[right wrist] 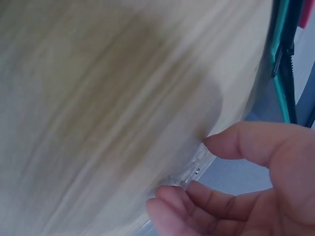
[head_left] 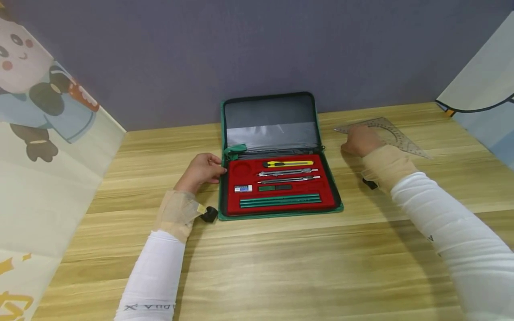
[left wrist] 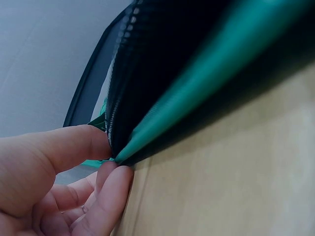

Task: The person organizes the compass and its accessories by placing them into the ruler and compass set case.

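A green zip case (head_left: 281, 216) lies unfolded on the table, its lid leaning back. My left hand (head_left: 202, 169) pinches the case's left edge, thumb above and fingers below, as the left wrist view shows. In the red tray (head_left: 329, 196) lie a yellow utility knife (head_left: 289, 164), two metal compass-like instruments (head_left: 288, 179), a white-and-blue eraser (head_left: 242, 188), small dark green pieces (head_left: 275, 188) and green pencils (head_left: 279, 201). Right of the case, my right hand (head_left: 361, 140) grips the left corner of a clear set square (head_left: 403, 141) between thumb and fingers, partly hiding it.
The wood-grain table (head_left: 281, 267) meets a grey-blue panel (head_left: 168, 62) just behind the case lid. Printed walls stand at left and right. A green zip pull tab (head_left: 236, 149) lies at the case's fold.
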`<act>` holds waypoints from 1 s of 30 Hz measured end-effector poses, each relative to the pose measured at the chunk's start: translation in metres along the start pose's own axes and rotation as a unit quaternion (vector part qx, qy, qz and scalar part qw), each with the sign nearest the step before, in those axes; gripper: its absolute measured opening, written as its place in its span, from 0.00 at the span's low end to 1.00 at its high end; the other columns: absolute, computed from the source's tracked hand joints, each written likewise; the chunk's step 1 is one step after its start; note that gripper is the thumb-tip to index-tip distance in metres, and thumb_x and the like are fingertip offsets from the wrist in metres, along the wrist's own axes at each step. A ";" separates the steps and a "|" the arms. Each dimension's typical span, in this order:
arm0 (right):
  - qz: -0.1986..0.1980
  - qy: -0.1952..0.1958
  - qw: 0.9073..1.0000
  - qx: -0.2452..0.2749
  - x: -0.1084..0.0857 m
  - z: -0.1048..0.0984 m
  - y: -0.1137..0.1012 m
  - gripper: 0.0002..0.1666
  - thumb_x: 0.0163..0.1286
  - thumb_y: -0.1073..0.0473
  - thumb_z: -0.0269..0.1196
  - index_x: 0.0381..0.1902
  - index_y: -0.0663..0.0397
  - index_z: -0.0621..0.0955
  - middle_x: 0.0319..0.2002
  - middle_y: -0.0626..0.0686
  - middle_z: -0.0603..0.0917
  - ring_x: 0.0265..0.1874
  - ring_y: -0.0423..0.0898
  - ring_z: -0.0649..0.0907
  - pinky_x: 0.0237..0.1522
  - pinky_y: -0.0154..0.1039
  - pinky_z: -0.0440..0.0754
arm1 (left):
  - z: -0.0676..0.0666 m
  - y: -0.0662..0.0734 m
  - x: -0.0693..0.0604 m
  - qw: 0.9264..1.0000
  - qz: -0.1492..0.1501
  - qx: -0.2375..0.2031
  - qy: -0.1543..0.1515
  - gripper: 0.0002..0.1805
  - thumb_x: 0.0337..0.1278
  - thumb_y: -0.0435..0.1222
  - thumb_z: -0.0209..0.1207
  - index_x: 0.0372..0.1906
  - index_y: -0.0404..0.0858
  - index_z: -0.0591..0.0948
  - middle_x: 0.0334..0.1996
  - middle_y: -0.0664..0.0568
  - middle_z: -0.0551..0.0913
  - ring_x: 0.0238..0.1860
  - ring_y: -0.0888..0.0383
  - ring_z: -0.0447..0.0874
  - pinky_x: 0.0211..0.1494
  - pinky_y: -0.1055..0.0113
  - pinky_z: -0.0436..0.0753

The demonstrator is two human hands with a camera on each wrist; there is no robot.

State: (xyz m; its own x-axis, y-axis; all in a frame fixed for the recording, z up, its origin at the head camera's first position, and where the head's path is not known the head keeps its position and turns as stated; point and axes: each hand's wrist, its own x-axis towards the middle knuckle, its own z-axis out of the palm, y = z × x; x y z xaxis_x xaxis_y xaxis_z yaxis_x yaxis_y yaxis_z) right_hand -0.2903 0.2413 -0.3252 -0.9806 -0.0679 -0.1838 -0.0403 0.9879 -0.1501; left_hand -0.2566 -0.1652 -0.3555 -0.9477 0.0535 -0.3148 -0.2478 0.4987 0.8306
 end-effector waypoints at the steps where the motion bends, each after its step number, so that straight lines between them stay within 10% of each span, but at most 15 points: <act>1: -0.001 0.003 1.000 0.001 0.000 0.000 0.000 0.18 0.61 0.55 0.59 0.20 0.63 0.72 0.26 0.64 0.77 0.28 0.56 0.76 0.37 0.57 0.79 | 0.000 0.000 0.000 1.000 -0.001 0.000 0.000 0.20 0.54 0.26 0.60 0.51 0.27 0.69 0.37 0.44 0.77 0.26 0.61 0.76 0.29 0.70 0.83; 15: -0.040 0.023 0.996 0.073 0.008 0.000 -0.001 0.26 0.54 0.61 0.65 0.10 0.49 0.59 0.10 0.43 0.54 0.12 0.38 0.56 0.16 0.34 0.61 | 0.001 0.002 -0.002 1.000 0.003 0.000 -0.004 0.19 0.54 0.27 0.59 0.51 0.27 0.69 0.37 0.44 0.76 0.26 0.61 0.76 0.30 0.69 0.83; 30: -0.167 0.033 0.984 0.044 -0.001 -0.010 -0.043 0.15 0.49 0.68 0.61 0.15 0.55 0.65 0.15 0.47 0.59 0.17 0.42 0.56 0.22 0.37 0.59 | 0.001 0.002 -0.002 1.000 0.001 0.000 -0.003 0.19 0.55 0.27 0.59 0.52 0.27 0.69 0.38 0.44 0.77 0.27 0.61 0.76 0.30 0.70 0.83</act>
State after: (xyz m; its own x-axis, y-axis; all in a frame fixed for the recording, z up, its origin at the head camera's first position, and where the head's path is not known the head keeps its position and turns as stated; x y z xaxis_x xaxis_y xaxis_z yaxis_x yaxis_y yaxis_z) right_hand -0.2893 0.1998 -0.3092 -0.9257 -0.3754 -0.0468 -0.3493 0.8958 -0.2750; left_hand -0.2552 -0.1635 -0.3540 -0.9466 0.0598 -0.3167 -0.2465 0.4990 0.8308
